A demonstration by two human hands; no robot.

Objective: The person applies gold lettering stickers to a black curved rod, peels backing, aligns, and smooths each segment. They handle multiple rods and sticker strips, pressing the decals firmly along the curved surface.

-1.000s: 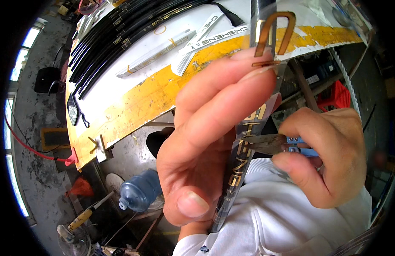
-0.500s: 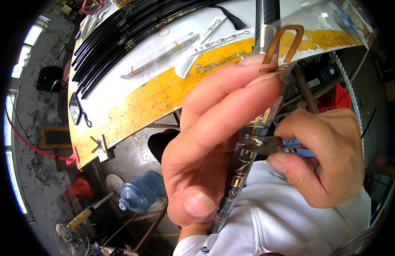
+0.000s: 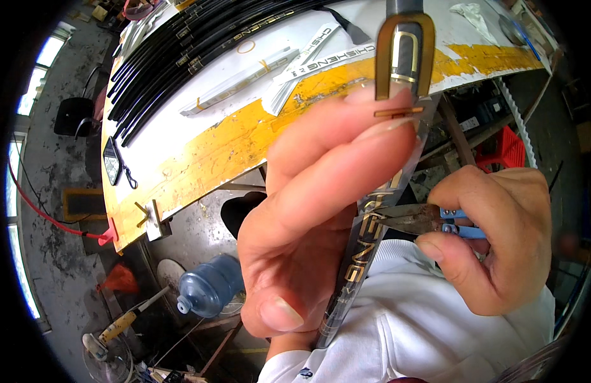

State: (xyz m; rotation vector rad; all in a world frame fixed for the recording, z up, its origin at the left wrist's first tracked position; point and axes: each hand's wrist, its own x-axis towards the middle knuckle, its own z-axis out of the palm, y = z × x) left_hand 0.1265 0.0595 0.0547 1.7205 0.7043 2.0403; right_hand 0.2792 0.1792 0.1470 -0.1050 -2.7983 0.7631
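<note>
My left hand (image 3: 321, 185) is raised, palm partly toward me, with a brown-gold arch-shaped letter decal (image 3: 426, 54) pinched between two fingertips. A short brown bar (image 3: 397, 112) shows at those fingertips, apparently on the same clear film. Behind the fingers runs a slanting black rod (image 3: 354, 274) with gold lettering and clear film around it; whether this hand also grips the rod is hidden. To its right, my right hand (image 3: 500, 242) is closed on small blue-handled snips (image 3: 410, 217). Their dark blades stand slightly apart, tips at the rod's right edge.
Many black rods (image 3: 174, 57) lie on the white and yellow worktable (image 3: 174, 172), beside white printed strips (image 3: 308, 60) and a phone (image 3: 112, 159). A clamp (image 3: 154, 220) sits at the table edge. Below are a blue water bottle (image 3: 209, 287), a fan (image 3: 107, 360) and a red crate (image 3: 506, 150).
The decal has turned and shifted left, now lining up over the rod's upper part. My right hand has drawn the snips slightly right, and their blades have parted.
</note>
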